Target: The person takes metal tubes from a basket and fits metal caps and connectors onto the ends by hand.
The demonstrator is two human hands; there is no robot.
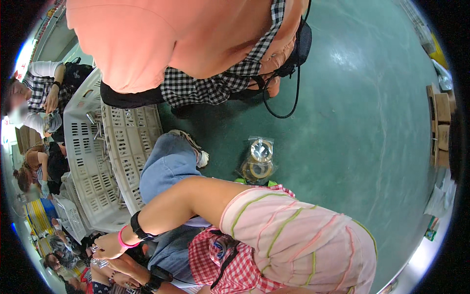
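Observation:
My right hand (107,247) reaches far down to the left, its arm crossing over my jeans-clad thigh (166,171). A black band and a pink band sit on that wrist. My left hand (117,274) comes up from the lower edge with a black band on its wrist and meets the right hand. Between the fingers of both hands is a small shiny clear packet (100,263), partly hidden. My pink striped top (293,235) and red checked apron (220,264) fill the lower middle.
White slatted plastic crates (88,147) stand at the left. A clear bag of tape rolls (258,161) lies on the green floor (352,122). A person in an orange top (171,39) stands close ahead. Other people (39,98) work at the left. Cardboard boxes (440,122) line the right edge.

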